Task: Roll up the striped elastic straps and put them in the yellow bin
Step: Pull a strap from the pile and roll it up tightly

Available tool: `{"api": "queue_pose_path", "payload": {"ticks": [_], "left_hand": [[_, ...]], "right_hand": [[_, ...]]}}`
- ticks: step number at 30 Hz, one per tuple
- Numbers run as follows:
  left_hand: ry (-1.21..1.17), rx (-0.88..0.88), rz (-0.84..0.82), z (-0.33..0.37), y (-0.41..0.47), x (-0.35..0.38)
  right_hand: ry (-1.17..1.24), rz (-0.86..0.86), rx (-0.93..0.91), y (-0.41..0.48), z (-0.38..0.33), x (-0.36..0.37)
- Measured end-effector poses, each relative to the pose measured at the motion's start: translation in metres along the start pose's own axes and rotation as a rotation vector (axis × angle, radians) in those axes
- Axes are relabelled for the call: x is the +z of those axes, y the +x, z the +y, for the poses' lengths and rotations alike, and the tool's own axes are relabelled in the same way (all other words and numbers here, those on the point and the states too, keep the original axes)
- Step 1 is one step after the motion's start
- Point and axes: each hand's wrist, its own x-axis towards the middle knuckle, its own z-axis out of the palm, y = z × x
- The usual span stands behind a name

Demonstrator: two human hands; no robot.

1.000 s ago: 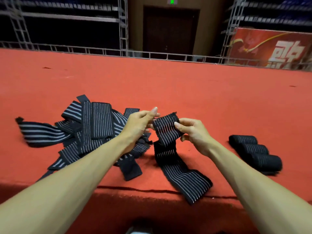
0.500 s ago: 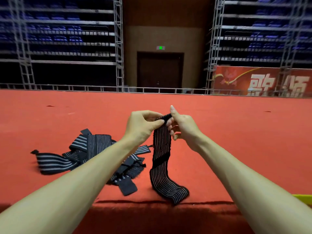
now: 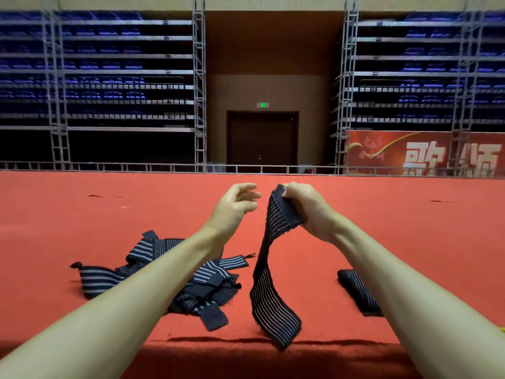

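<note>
My right hand (image 3: 308,212) grips the top end of a black striped elastic strap (image 3: 269,283), which hangs down twisted to the red stage's front edge. My left hand (image 3: 235,207) hovers just left of the strap's top with loosely curled fingers, holding nothing. A pile of unrolled striped straps (image 3: 191,283) lies on the carpet under my left forearm. Rolled straps (image 3: 355,288) lie to the right, partly hidden by my right forearm. A sliver of the yellow bin (image 3: 502,330) shows at the right edge.
The red carpeted stage (image 3: 109,214) stretches far ahead to a metal railing (image 3: 164,168). Its front edge (image 3: 218,341) drops off just below the straps. Behind are blue seat tiers, a dark door and a red banner (image 3: 426,153).
My left hand has let go of the strap's top and drawn slightly left. The right hand now holds the strap alone, raised higher. The view has tilted upward.
</note>
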Motion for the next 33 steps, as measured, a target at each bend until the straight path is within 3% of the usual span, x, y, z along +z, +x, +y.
{"api": "queue_pose_path", "payload": {"ticks": [2, 6, 12, 19, 25, 30, 33], "left_hand": [[-0.04, -0.091, -0.108, -0.004, 0.001, 0.004], [0.008, -0.171, -0.239, -0.012, 0.001, 0.014], [-0.073, -0.277, -0.35, -0.023, 0.001, 0.019], [-0.489, -0.329, -0.472, -0.054, 0.011, 0.048], [-0.038, -0.438, -0.482, -0.12, 0.016, 0.075], [0.029, -0.486, -0.563, -0.169, 0.017, 0.101], [0.028, -0.466, -0.601, -0.19, 0.022, 0.123]], "right_hand": [[0.025, -0.063, -0.025, 0.0, -0.005, -0.003], [0.052, -0.003, -0.054, 0.008, -0.004, -0.016], [-0.277, 0.076, -0.032, 0.01, 0.013, -0.043], [-0.222, 0.303, -0.121, 0.023, 0.053, -0.056], [-0.452, 0.254, 0.014, 0.029, 0.107, -0.076], [-0.641, 0.096, 0.233, 0.029, 0.162, -0.103], [-0.713, 0.092, 0.273, 0.03, 0.182, -0.121]]}}
